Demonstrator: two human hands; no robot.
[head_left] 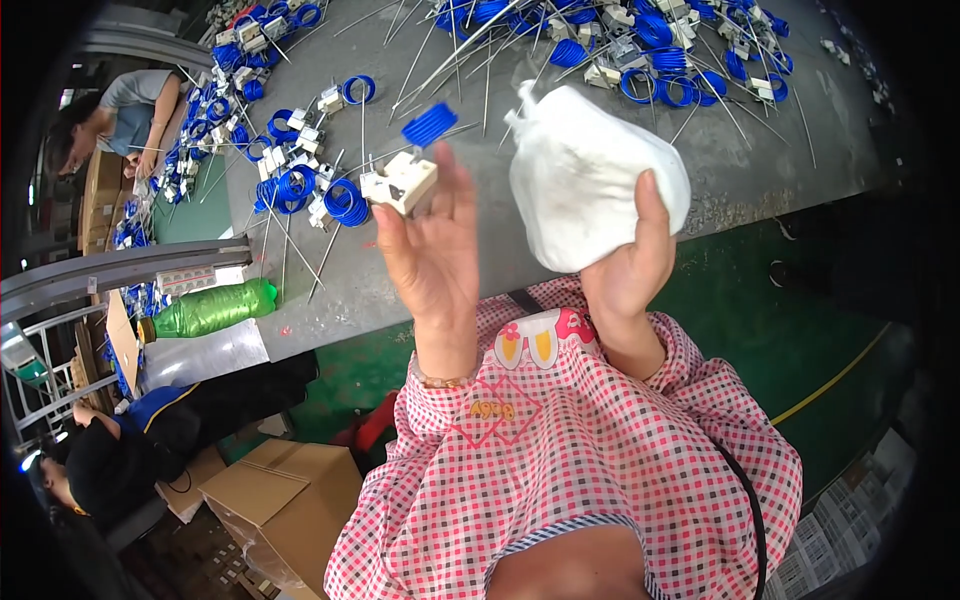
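My left hand [437,240] is raised over the table's near edge, its thumb and fingers closed on a cream plastic block [405,184]. A tight blue coil [429,125] shows just beyond the block and seems joined to it. To the right, my right hand [635,255] grips a rounded white cloth bundle [590,180] by its lower right side, thumb across the front. A knotted or twisted end sticks out at the bundle's upper left. What the bundle contains is hidden.
Similar blocks with blue coils and thin metal rods lie in heaps [660,50] across the grey table [460,80]. A green bottle [215,309] lies at the left, near a metal rail [150,270]. Cardboard boxes [285,500] stand below. Two people [130,110] are at the left.
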